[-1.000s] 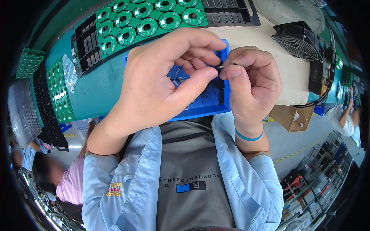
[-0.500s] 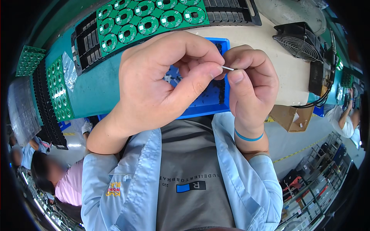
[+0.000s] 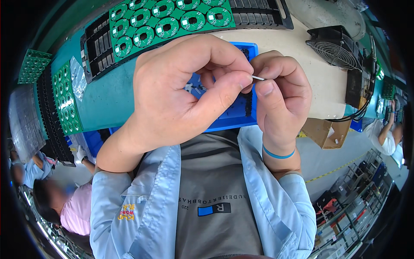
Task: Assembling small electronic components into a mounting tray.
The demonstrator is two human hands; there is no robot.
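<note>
Pinching one end of a thin pale piece (image 3: 258,78) btwn thumb & index, the person's L hand (image 3: 179,93) is closed on it. R hand (image 3: 282,88) has thumb & index right at the other end; can't tell if they're gripping. Piece is above a blue bin (image 3: 228,125) w/ small clear parts (image 3: 196,89) inside. Beyond: green PCB panel (image 3: 167,19) on black rack (image 3: 254,19); fan (image 3: 334,49) off to the R.
</note>
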